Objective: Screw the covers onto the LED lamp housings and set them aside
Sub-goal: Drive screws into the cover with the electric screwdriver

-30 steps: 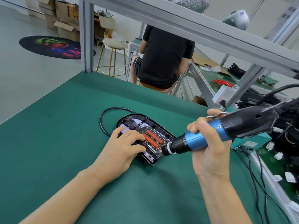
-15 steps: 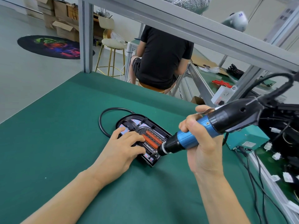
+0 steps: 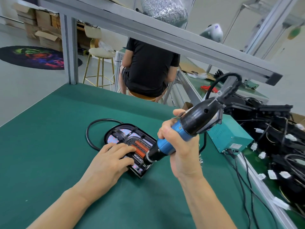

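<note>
no writing can be read anywhere. the lamp housing (image 3: 130, 142), black-rimmed with orange bars inside, lies mid-table on the green mat (image 3: 49, 146). left hand (image 3: 107, 164) presses flat on it; at 3 o'clock, right hand (image 3: 179, 146) grasps the blue-black electric screwdriver (image 3: 178, 136), tip on the housing's near corner.

Near half of lamp housing (image 3: 132, 142) hidden under left hand (image 3: 109, 161) and electric screwdriver (image 3: 178, 138). Bit tip and screw too small to tell. Right-edge pile of black housings (image 3: 280, 129) cut off.
</note>
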`<control>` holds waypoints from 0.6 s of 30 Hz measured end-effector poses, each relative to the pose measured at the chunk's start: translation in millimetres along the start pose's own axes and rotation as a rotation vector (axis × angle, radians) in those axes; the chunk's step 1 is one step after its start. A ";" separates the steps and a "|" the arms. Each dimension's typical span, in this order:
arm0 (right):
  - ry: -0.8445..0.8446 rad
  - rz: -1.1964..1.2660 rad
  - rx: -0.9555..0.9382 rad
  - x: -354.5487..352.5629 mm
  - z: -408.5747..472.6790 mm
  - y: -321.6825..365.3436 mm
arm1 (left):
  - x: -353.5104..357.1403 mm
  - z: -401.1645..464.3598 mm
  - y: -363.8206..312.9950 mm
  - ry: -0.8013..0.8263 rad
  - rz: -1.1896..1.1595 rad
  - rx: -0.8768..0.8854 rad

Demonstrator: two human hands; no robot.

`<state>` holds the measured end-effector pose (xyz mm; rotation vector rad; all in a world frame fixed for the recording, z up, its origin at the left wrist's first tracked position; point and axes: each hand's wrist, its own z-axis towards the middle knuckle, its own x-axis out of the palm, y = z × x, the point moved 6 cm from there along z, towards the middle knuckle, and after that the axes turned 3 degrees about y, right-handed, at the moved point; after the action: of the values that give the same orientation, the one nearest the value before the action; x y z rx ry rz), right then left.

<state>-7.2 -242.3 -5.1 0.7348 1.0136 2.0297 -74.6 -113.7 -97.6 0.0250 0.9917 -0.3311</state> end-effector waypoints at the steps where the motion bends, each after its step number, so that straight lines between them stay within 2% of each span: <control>1: 0.011 -0.015 -0.002 0.7 -0.3 1.0 | -0.1 -0.1 -0.3 -0.001 0.005 0.002; 18: 0.037 0.019 0.001 -5.4 -2.4 -1.3 | 4.8 -0.7 1.0 0.037 0.022 0.011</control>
<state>-5.5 -247.2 -8.3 0.7129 1.0322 2.0661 -72.5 -113.9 -102.1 0.0521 1.0259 -0.3167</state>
